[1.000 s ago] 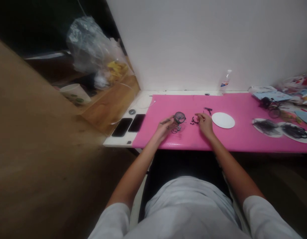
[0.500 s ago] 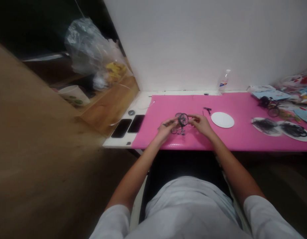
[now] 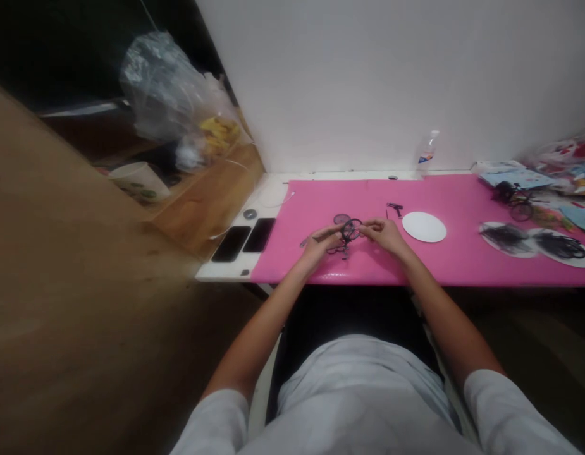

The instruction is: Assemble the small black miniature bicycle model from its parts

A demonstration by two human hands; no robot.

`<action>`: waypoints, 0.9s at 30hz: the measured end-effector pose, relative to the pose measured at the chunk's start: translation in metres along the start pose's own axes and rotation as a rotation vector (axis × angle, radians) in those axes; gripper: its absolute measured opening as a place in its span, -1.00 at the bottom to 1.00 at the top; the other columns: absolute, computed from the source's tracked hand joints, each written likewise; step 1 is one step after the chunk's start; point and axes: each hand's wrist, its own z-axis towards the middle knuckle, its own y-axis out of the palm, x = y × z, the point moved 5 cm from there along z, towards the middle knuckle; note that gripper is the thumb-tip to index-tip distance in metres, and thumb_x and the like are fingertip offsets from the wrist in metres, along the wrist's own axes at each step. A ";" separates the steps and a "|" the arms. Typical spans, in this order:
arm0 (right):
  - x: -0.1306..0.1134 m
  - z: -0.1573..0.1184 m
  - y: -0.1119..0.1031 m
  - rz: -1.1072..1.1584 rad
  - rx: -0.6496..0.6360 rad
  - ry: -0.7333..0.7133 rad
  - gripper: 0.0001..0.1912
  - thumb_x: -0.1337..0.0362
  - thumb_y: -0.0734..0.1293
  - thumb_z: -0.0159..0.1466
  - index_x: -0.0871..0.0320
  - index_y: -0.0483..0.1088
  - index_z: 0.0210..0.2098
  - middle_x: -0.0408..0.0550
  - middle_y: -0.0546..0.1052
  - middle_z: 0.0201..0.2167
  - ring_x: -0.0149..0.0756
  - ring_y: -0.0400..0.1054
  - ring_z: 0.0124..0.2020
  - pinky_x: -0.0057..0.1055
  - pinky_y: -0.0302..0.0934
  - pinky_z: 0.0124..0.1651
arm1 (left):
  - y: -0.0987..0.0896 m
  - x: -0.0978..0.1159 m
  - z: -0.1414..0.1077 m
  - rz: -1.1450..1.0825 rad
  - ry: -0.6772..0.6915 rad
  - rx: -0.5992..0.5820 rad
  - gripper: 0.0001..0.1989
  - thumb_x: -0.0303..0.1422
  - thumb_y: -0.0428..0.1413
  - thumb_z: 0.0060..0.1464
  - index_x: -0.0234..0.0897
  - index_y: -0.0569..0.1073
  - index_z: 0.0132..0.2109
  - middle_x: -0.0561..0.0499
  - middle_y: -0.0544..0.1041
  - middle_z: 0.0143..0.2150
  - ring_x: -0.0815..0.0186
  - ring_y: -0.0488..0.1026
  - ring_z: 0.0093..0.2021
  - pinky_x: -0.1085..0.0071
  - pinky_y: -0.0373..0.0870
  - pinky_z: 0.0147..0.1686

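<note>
A small black spoked wheel (image 3: 344,235) of a miniature bicycle is between my hands, just above the pink mat. My left hand (image 3: 319,246) is closed on the small bicycle frame (image 3: 338,250), its thumb and fingers beside the wheel's left edge. On the other side, my right hand (image 3: 386,236) pinches the wheel's right edge with thumb and fingertips. Whether the wheel sits in the frame is too small to tell. A second spoked wheel (image 3: 340,218) lies on the mat just behind. Parts of the frame are hidden by my left fingers.
Beyond my right hand are a small black part (image 3: 395,208) and a white round plate (image 3: 424,227). Further right, two plates bear black pieces (image 3: 560,246), with another small bicycle (image 3: 520,211) behind. Two phones (image 3: 231,244) lie left; a bottle (image 3: 427,151) stands by the wall.
My right fingers have drawn together on the wheel's edge. The wheel has turned and shifted slightly right, and the wheel lying behind shows more.
</note>
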 end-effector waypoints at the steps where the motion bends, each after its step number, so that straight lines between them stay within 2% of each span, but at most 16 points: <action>1: -0.001 0.000 0.000 0.006 0.008 -0.003 -0.63 0.08 0.57 0.24 0.25 0.61 -0.15 0.08 0.66 -0.34 -0.36 0.40 -0.46 -0.48 0.27 -0.44 | 0.001 -0.001 0.000 -0.038 -0.020 -0.006 -0.51 -0.22 0.42 0.03 -0.24 0.65 0.11 -0.15 0.69 0.02 0.10 0.66 -0.04 0.14 0.55 0.09; 4: 0.000 0.000 0.001 0.030 0.024 -0.011 -0.58 0.03 0.58 0.21 0.26 0.60 -0.15 0.07 0.65 -0.36 -0.35 0.39 -0.46 -0.47 0.27 -0.43 | 0.003 -0.001 -0.001 -0.108 -0.030 -0.028 -0.49 -0.29 0.42 0.01 -0.24 0.64 0.13 -0.15 0.68 0.04 0.11 0.65 -0.03 0.16 0.54 0.09; 7: 0.002 0.002 0.002 0.050 0.025 -0.028 -0.52 -0.03 0.60 0.17 0.26 0.60 -0.16 0.08 0.65 -0.36 -0.34 0.40 -0.47 -0.44 0.28 -0.43 | 0.005 0.001 -0.003 -0.079 0.016 -0.029 -0.47 -0.35 0.42 -0.03 -0.20 0.64 0.14 -0.12 0.67 0.06 0.15 0.64 -0.03 0.22 0.53 0.06; 12: 0.002 0.003 0.004 0.062 0.009 -0.087 -0.48 -0.09 0.60 0.14 0.24 0.60 -0.18 0.10 0.66 -0.34 -0.33 0.42 -0.46 -0.42 0.34 -0.41 | 0.005 0.000 -0.004 -0.056 0.024 0.004 -0.49 -0.36 0.43 -0.07 -0.18 0.66 0.09 -0.11 0.67 0.06 0.16 0.63 -0.06 0.24 0.53 -0.01; 19: 0.001 0.001 0.006 0.065 0.002 -0.089 -0.47 -0.12 0.60 0.15 0.23 0.59 -0.18 0.10 0.67 -0.34 -0.32 0.43 -0.45 -0.41 0.35 -0.40 | 0.007 0.002 -0.007 -0.112 0.005 0.013 -0.54 -0.37 0.39 -0.07 -0.24 0.66 0.04 -0.14 0.67 0.04 0.13 0.62 -0.05 0.20 0.50 0.02; 24: 0.001 0.002 0.007 0.101 0.000 -0.094 -0.42 -0.15 0.61 0.12 0.24 0.58 -0.18 0.10 0.66 -0.35 -0.34 0.41 -0.47 -0.41 0.34 -0.40 | 0.015 0.009 -0.011 -0.189 0.025 -0.038 -0.50 -0.37 0.36 -0.14 -0.25 0.64 0.04 -0.15 0.66 0.02 0.13 0.61 -0.07 0.22 0.50 -0.04; 27: 0.003 0.004 0.007 0.136 0.011 -0.103 -0.39 -0.18 0.61 0.10 0.25 0.58 -0.19 0.08 0.65 -0.37 -0.36 0.39 -0.49 -0.42 0.33 -0.41 | 0.022 0.013 -0.014 -0.220 0.026 -0.092 -0.45 -0.36 0.39 -0.15 -0.23 0.62 0.07 -0.16 0.64 0.06 0.08 0.58 0.04 0.21 0.51 0.00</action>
